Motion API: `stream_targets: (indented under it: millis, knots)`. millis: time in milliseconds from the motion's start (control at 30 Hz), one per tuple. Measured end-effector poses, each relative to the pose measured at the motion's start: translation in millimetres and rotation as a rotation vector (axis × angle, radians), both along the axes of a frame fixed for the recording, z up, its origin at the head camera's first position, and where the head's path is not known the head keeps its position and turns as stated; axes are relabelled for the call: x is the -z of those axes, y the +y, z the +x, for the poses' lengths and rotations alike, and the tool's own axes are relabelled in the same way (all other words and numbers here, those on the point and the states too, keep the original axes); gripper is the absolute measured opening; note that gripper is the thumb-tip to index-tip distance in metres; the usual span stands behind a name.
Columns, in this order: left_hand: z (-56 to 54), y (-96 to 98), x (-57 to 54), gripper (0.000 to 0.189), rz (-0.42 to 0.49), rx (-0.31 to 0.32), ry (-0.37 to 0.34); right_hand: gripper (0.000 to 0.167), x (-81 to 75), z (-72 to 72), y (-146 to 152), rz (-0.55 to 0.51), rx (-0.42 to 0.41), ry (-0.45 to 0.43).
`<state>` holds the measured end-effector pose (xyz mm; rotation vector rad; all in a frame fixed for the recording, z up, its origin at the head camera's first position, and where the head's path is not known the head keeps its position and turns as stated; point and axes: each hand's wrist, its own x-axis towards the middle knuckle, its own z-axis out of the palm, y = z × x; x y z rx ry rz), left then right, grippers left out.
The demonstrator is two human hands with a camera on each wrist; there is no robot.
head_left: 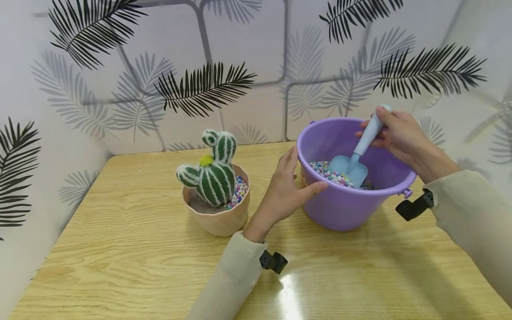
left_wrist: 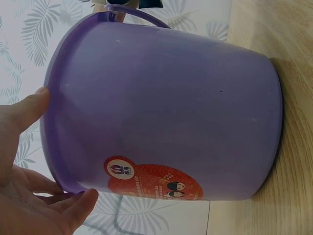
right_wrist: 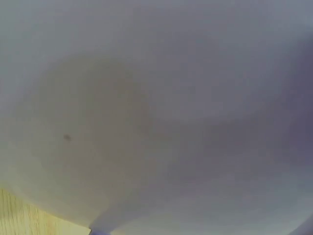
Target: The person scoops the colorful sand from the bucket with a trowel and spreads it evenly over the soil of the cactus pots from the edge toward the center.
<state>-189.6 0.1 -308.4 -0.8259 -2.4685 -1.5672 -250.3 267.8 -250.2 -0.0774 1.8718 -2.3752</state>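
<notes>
My right hand (head_left: pixel 404 138) grips the handle of a light blue scoop (head_left: pixel 349 170), its blade dipping into colored pebbles (head_left: pixel 332 174) inside a purple bucket (head_left: pixel 340 213). My left hand (head_left: pixel 282 189) rests at the bucket's near left rim with fingers spread, the thumb lying on the edge. In the left wrist view, thumb and fingertips of that hand (left_wrist: pixel 36 181) touch the rim, and a red sticker (left_wrist: pixel 151 180) shows on the bucket wall. Pale blurred surface fills most of the right wrist view, where neither hand nor scoop appears.
Left of the bucket stands a peach pot (head_left: pixel 222 222) with a green knitted cactus (head_left: pixel 216 182). Small pebbles (head_left: pixel 240 192) cover the pot's right side, while grey filling shows at left. Behind the wooden table (head_left: pixel 120 249) rises a leaf-patterned wall (head_left: pixel 256 53).
</notes>
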Motion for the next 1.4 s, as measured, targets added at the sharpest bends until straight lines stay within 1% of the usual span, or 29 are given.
stream_targets:
  millis: [67, 200, 400, 500, 700, 767, 833, 900, 1000, 1167, 1333, 1400]
  knots:
    - [0.4, -0.3, -0.5, 0.093, 0.001, -0.003, -0.004, 0.025, -1.0, 0.3, -0.1, -0.077, 0.023, -0.016]
    - [0.7, -0.5, -0.8, 0.092, 0.004, -0.009, -0.013, 0.024, -3.1, 0.6, 0.0, -0.200, 0.038, -0.035]
    - [1.4, 1.3, -1.4, 0.093, 0.001, 0.000, -0.013, 0.025, -2.8, 0.9, 4.8, -0.273, 0.067, -0.077]
    - [2.8, 0.5, -0.8, 0.093, -0.001, -0.002, -0.021, 0.026, -0.5, -1.9, 6.6, -0.333, 0.086, -0.117]
    - [3.4, -1.8, 0.4, 0.092, -0.008, -0.005, -0.001, 0.021, -0.8, -9.3, 10.9, -0.507, 0.142, -0.229]
    - [3.0, -2.1, 0.2, 0.092, -0.009, -0.008, 0.006, 0.019, -1.6, -10.3, 12.7, -0.571, 0.144, -0.246]
    - [2.1, -1.8, 0.0, 0.092, -0.014, -0.004, 0.011, 0.018, -1.9, -10.1, 14.9, -0.609, 0.143, -0.247]
    - [2.1, -1.8, -0.4, 0.091, -0.024, -0.001, 0.007, 0.017, -2.2, -9.3, 16.6, -0.625, 0.148, -0.242]
    - [2.1, -3.1, -1.2, 0.091, -0.047, -0.003, -0.004, 0.018, -3.3, -8.1, 15.7, -0.613, 0.174, -0.243]
    - [4.0, -6.9, -2.3, 0.089, -0.070, -0.019, -0.052, 0.018, -5.0, -4.6, 10.4, -0.584, 0.219, -0.242]
    - [7.0, -10.4, -5.9, 0.086, -0.105, -0.004, -0.072, 0.018, -6.1, 0.6, 8.1, -0.567, 0.250, -0.217]
    - [8.9, -11.1, -7.7, 0.084, -0.121, 0.003, -0.071, 0.018, -5.9, 2.9, 8.6, -0.591, 0.253, -0.214]
